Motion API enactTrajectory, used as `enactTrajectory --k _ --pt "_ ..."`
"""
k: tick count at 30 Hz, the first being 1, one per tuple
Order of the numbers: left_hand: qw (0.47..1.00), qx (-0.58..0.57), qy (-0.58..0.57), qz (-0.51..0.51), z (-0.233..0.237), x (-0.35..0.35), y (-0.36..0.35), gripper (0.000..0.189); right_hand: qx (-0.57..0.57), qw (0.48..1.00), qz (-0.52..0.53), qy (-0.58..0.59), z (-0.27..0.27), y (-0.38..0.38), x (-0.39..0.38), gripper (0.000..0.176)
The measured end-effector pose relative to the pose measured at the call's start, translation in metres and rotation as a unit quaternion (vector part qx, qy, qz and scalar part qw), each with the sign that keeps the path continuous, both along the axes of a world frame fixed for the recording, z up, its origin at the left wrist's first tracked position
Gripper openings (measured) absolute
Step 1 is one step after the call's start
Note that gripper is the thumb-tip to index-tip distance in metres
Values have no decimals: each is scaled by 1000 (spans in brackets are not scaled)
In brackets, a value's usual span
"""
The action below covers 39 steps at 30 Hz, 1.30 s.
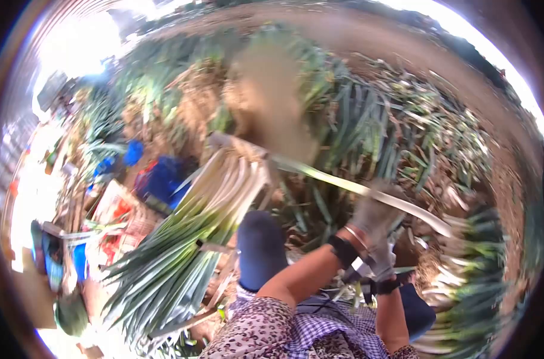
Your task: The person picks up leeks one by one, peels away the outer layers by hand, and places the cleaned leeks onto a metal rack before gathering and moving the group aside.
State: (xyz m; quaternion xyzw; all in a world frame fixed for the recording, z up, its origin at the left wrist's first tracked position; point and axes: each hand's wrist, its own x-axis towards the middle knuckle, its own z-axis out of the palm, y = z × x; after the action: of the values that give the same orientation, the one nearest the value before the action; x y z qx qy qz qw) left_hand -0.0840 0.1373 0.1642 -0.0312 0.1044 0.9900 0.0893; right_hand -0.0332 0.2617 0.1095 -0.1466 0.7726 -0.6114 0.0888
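Observation:
My left hand (374,216), gloved and blurred by motion, closes around a long leek (339,182). The leek slants across in front of me, its white end to the right and its green part to the upper left. Just below, my gloved right hand (381,262) is near my left wrist; its fingers are hidden, and I cannot make out whether it holds anything. To the left, a bundle of leeks (194,230) lies on a low stand (227,140), white ends up and green leaves hanging towards the lower left.
Rows of leeks (472,281) lie at the right. More leeks (362,113) and loose trimmed leaves (439,119) cover the ground ahead. A red-and-white sack (119,224) and a blue bag (164,182) are at the left. My knee (260,248) is beside the bundle.

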Motion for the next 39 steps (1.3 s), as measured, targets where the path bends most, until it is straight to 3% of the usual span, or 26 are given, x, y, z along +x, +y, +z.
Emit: enactTrajectory --k 1,4,5,6,7,10,13,16,18,21,22,24,25,27,32,35,36,38,39 --pt "998 -51 -31 -37 22 29 18 20 -47 998 -1 -30 14 -15 -3 57" --pt "965 -151 201 -78 -17 53 42 30 -94 995 16 -34 37 -50 -11 52" --pt "866 -435 233 -79 25 71 19 34 -94 995 23 -24 43 -60 -13 51" --pt "788 -524 287 148 47 73 -14 36 -91 995 32 -16 46 -69 -16 49" --pt "651 -584 328 359 62 75 -50 39 -88 995 38 -7 51 -77 -18 48" --pt "567 -742 297 200 37 59 -117 44 -66 997 47 15 62 -100 -23 44" --pt "544 -742 391 18 -1 27 -108 58 -45 997 56 40 74 -118 -19 40" --pt "524 -707 471 -63 -41 -9 -73 68 -36 996 66 51 82 -127 -18 36" --pt "571 -609 537 123 -9 0 -83 67 -31 995 70 55 85 -130 -19 33" --pt "524 -638 527 202 55 9 -113 60 -30 995 78 61 90 -134 -19 30" --pt "452 -656 531 287 59 -6 -119 54 -30 995 77 63 93 -133 -20 29" --pt "283 -783 395 387 169 89 -176 34 -35 994 79 64 95 -131 -21 26" --pt "218 -791 357 447 164 68 -198 23 -39 994 82 65 97 -130 -22 25" --pt "88 -889 219 393 208 155 -247 35 -50 993 81 64 122 -134 -7 23" --pt "-68 -947 -54 311 184 325 -358 43 -89 992 79 32 104 -94 -32 20" --pt "-175 -947 -161 217 140 387 -370 48 -89 992 75 -55 61 -80 -43 19" --pt "-161 -955 -186 165 116 391 -369 49 -83 989 73 -95 35 -76 -47 19" --pt "43 -924 -347 -153 55 384 -379 70 -36 977 36 -209 -33 -53 -61 20" --pt "90 -968 -235 0 -24 419 -412 68 -15 964 25 -265 -57 -38 -66 21"
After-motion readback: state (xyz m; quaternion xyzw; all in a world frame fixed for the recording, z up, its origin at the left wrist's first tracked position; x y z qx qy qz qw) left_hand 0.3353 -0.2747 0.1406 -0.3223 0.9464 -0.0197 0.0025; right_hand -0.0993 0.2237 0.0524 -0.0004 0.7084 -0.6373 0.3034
